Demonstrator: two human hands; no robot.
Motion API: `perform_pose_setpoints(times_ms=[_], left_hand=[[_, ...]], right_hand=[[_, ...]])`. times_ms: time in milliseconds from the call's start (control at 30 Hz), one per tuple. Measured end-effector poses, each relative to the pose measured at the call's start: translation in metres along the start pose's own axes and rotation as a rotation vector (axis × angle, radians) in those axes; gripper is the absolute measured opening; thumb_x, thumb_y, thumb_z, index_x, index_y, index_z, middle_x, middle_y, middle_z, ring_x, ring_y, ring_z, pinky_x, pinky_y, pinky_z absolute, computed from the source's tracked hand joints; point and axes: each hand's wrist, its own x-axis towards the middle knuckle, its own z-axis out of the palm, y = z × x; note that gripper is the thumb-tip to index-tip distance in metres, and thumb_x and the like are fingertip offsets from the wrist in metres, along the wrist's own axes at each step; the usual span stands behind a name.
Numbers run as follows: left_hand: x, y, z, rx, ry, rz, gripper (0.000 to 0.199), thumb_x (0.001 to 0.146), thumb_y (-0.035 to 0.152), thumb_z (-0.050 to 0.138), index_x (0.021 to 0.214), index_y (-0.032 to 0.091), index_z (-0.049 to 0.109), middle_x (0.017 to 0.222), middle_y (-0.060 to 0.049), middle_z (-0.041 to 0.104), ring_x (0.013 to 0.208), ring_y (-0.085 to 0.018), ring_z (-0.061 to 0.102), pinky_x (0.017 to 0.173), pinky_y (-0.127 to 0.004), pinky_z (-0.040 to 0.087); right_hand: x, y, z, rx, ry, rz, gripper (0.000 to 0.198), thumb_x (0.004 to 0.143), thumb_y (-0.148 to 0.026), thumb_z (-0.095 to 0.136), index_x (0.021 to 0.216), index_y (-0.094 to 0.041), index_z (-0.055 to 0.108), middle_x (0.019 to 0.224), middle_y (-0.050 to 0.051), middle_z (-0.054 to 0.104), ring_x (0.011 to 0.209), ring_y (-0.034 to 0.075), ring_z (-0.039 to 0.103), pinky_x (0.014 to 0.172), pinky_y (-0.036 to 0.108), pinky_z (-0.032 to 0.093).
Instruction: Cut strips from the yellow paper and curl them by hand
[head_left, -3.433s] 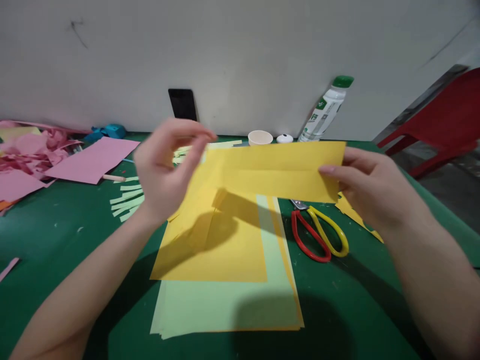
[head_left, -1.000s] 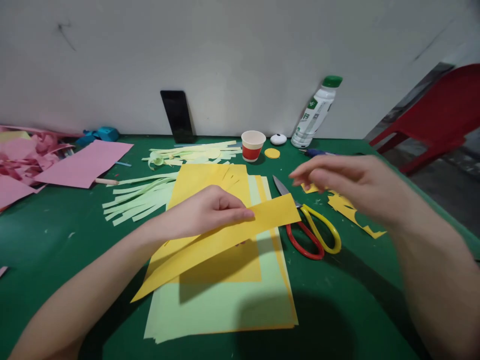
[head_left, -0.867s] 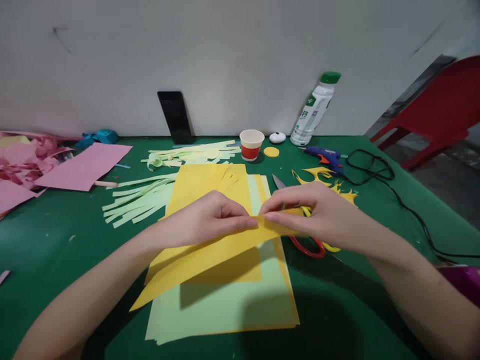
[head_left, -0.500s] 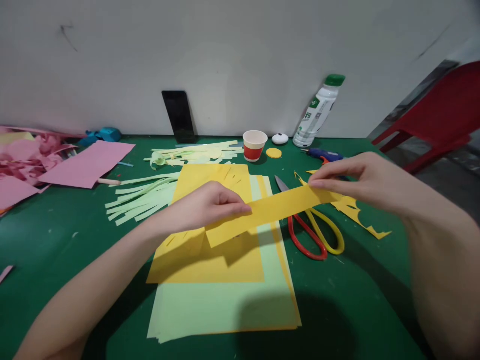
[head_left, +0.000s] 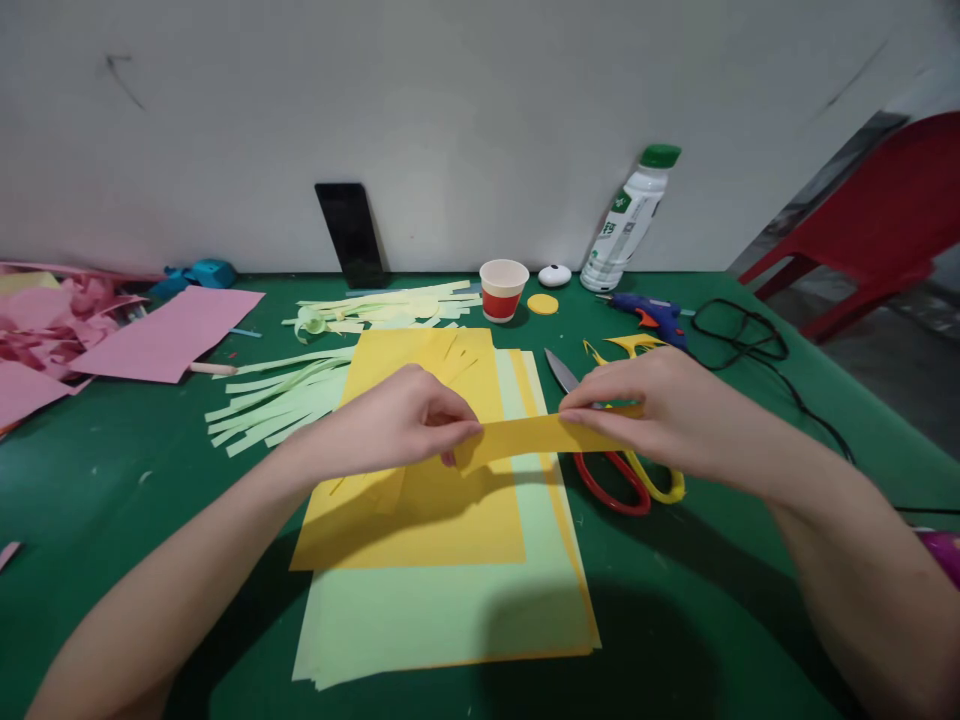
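A yellow paper strip (head_left: 521, 436) is stretched between my two hands, above a stack of paper. My left hand (head_left: 412, 425) pinches its left end, and my right hand (head_left: 645, 410) pinches it towards the right end. Beneath the strip lies a yellow sheet (head_left: 450, 540) with thin yellow slivers on it, on top of pale green sheets (head_left: 450, 620). Scissors with one red and one yellow handle (head_left: 626, 490) rest on the table just under my right hand, which hides part of them.
Green fringed paper (head_left: 277, 405) lies to the left, pink paper (head_left: 169, 335) farther left. Along the wall are a phone (head_left: 350, 235), a paper cup (head_left: 502, 290), a white case (head_left: 554, 275), a leaning bottle (head_left: 630, 220) and a glue gun (head_left: 652, 315) with a black cord (head_left: 750, 340).
My right hand has moved left and slightly down, closer to my left hand. The strip now lies more level, with less of it showing. The glue gun and its cord have come into fuller view.
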Motion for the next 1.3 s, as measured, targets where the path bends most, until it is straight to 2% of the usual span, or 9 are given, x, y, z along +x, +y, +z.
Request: perform_pose_setpoints(times_ms=[100, 200, 300, 367, 467, 633, 933, 1167, 1300], left_hand=[[-0.001, -0.007, -0.010, 0.031, 0.091, -0.090, 0.029, 0.080, 0.025, 0.043, 0.071, 0.016, 0.069, 0.066, -0.002, 0.068, 0.052, -0.010, 0.055, 0.044, -0.019, 0.035], [0.000, -0.014, -0.012, 0.200, 0.358, -0.135, 0.024, 0.077, 0.026, 0.048, 0.069, 0.016, 0.069, 0.068, -0.002, 0.069, 0.058, -0.014, 0.059, 0.050, -0.021, 0.041], [0.003, -0.011, -0.002, 0.246, 0.550, -0.056, 0.021, 0.079, 0.026, 0.049, 0.076, 0.016, 0.068, 0.080, -0.003, 0.070, 0.072, -0.016, 0.062, 0.063, -0.024, 0.046], [0.005, -0.005, 0.010, 0.178, 0.555, 0.092, 0.020, 0.081, 0.025, 0.049, 0.086, 0.016, 0.065, 0.089, -0.003, 0.069, 0.081, -0.015, 0.061, 0.070, -0.025, 0.047], [0.007, 0.004, 0.026, 0.135, 0.482, 0.222, 0.016, 0.082, 0.023, 0.050, 0.088, 0.016, 0.063, 0.085, -0.001, 0.068, 0.074, -0.012, 0.061, 0.065, -0.021, 0.046], [0.007, 0.008, 0.036, 0.115, 0.475, 0.249, 0.013, 0.081, 0.015, 0.051, 0.079, 0.015, 0.063, 0.071, 0.001, 0.067, 0.060, -0.008, 0.059, 0.054, -0.018, 0.044], [0.009, 0.001, 0.050, 0.635, 0.682, 0.397, 0.018, 0.082, 0.012, 0.043, 0.075, 0.011, 0.060, 0.072, -0.004, 0.067, 0.055, -0.012, 0.058, 0.039, -0.022, 0.035], [0.009, 0.003, 0.043, 0.313, 0.546, 0.273, 0.013, 0.083, 0.018, 0.046, 0.081, 0.014, 0.059, 0.074, -0.002, 0.065, 0.061, -0.011, 0.058, 0.052, -0.020, 0.043], [0.009, 0.003, 0.040, 0.244, 0.492, 0.215, 0.014, 0.082, 0.019, 0.047, 0.079, 0.015, 0.060, 0.074, -0.001, 0.065, 0.062, -0.011, 0.057, 0.054, -0.021, 0.043]], right_hand=[[-0.001, 0.006, -0.005, -0.003, 0.020, 0.032, 0.027, 0.081, -0.032, 0.046, 0.069, -0.019, 0.066, 0.065, 0.002, 0.067, 0.055, 0.014, 0.053, 0.051, 0.027, 0.035], [0.001, 0.004, -0.003, -0.065, 0.048, 0.078, 0.026, 0.080, -0.027, 0.046, 0.071, -0.019, 0.068, 0.072, 0.003, 0.070, 0.062, 0.016, 0.057, 0.055, 0.028, 0.037], [0.003, -0.004, 0.004, -0.090, 0.085, 0.108, 0.023, 0.079, -0.022, 0.047, 0.072, -0.018, 0.069, 0.074, 0.002, 0.071, 0.064, 0.016, 0.059, 0.057, 0.027, 0.037], [0.004, -0.011, 0.010, -0.089, 0.090, 0.083, 0.023, 0.080, -0.020, 0.047, 0.072, -0.019, 0.069, 0.069, 0.000, 0.070, 0.058, 0.014, 0.057, 0.054, 0.026, 0.036], [0.004, -0.021, 0.019, -0.094, 0.091, 0.028, 0.023, 0.081, -0.019, 0.047, 0.074, -0.020, 0.070, 0.062, 0.000, 0.069, 0.052, 0.011, 0.055, 0.051, 0.024, 0.034], [0.003, -0.028, 0.028, -0.143, 0.136, 0.037, 0.023, 0.081, -0.018, 0.047, 0.075, -0.018, 0.069, 0.062, 0.002, 0.068, 0.056, 0.013, 0.059, 0.049, 0.024, 0.033], [0.005, -0.028, 0.036, -0.253, 0.256, 0.081, 0.024, 0.080, -0.021, 0.048, 0.063, -0.017, 0.065, 0.052, 0.001, 0.062, 0.048, 0.012, 0.052, 0.045, 0.024, 0.026], [0.004, -0.027, 0.036, -0.249, 0.256, 0.007, 0.024, 0.080, -0.019, 0.048, 0.064, -0.017, 0.065, 0.057, 0.001, 0.065, 0.051, 0.012, 0.055, 0.046, 0.024, 0.028], [0.002, -0.026, 0.036, -0.284, 0.238, -0.026, 0.023, 0.079, -0.017, 0.049, 0.061, -0.016, 0.065, 0.055, 0.001, 0.063, 0.050, 0.012, 0.054, 0.045, 0.024, 0.026]])
